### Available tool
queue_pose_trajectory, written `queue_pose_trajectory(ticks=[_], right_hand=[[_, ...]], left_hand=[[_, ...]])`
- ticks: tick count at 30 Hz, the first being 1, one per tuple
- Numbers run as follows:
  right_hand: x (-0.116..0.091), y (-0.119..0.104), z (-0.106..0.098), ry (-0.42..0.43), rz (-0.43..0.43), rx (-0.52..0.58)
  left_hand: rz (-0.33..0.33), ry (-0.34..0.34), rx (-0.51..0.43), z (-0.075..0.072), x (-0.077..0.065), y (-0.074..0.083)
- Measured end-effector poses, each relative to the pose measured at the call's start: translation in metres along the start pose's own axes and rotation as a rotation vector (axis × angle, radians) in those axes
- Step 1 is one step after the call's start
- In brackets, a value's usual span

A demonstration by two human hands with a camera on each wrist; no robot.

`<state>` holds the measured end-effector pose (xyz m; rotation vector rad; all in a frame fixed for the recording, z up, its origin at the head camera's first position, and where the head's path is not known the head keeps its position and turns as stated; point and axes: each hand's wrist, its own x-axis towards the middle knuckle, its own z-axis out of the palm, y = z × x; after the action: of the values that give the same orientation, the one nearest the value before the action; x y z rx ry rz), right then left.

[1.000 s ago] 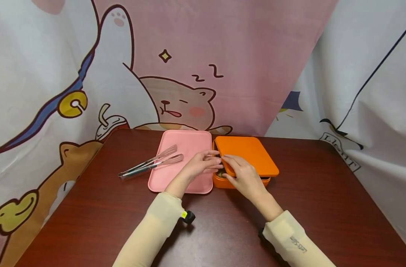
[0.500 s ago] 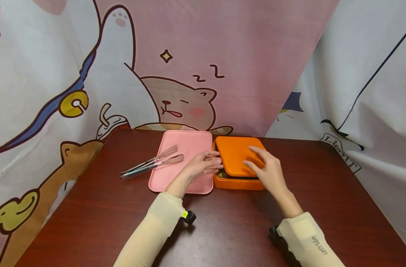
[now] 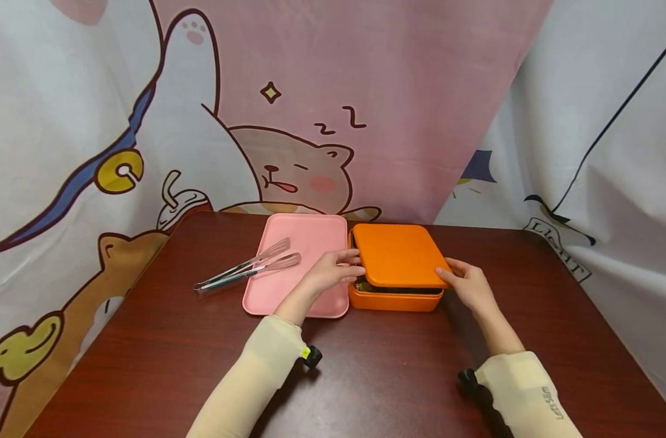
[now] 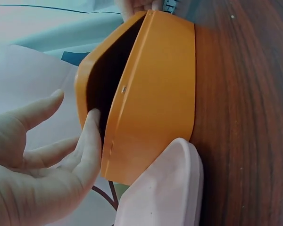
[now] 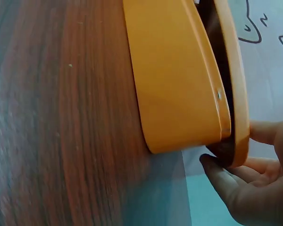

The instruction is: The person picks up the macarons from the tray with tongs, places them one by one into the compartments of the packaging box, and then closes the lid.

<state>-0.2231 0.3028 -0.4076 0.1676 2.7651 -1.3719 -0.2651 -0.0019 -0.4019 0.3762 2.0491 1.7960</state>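
An orange box [image 3: 395, 302] carries an orange lid [image 3: 404, 255] that sits askew and tilted, shifted right. A dark gap shows between them at the left and front; the contents are mostly hidden. At the lid's right front corner my right hand [image 3: 469, 286] pinches the edge. The right wrist view has the thumb [image 5: 221, 181] on the underside and fingers across the top of the lid [image 5: 240, 94]. My left hand [image 3: 333, 271] is at the box's left side, fingers fairly straight. One fingertip [image 4: 93, 117] reaches the gap by the rim.
A pink tray [image 3: 283, 295] lies against the box's left side, under my left forearm. Tongs [image 3: 239, 274] rest partly on it, with their handle end over the brown table [image 3: 365, 377]. A cartoon-printed curtain [image 3: 409, 91] hangs behind the table.
My right hand has left the lid's left front corner, crossed rightward over the lid, and taken hold of its right front corner. The left hand has hardly moved.
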Motion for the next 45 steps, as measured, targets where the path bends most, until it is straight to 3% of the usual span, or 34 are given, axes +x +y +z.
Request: queue_pose_trajectory(ticks=[6,11,20,26,45], right_hand=[[-0.007,-0.008,0.006,0.089,-0.075,-0.082],[-0.012,-0.014,0.015,0.141,-0.12,-0.179],[-0.016,-0.015,0.023,0.182,-0.141,-0.242],[-0.016,-0.013,0.022,0.179,-0.148,-0.258],[-0.02,-0.013,0.011,0.097,-0.2,-0.362]], left_hand=[[0.063,0.089,0.216,-0.005,-0.006,0.003],[0.094,0.144,0.334,-0.006,-0.01,0.0],[0.04,0.222,0.554,0.002,-0.013,-0.002],[0.004,0.225,0.569,0.002,-0.013,-0.001],[0.014,0.145,0.526,-0.005,-0.009,-0.004]])
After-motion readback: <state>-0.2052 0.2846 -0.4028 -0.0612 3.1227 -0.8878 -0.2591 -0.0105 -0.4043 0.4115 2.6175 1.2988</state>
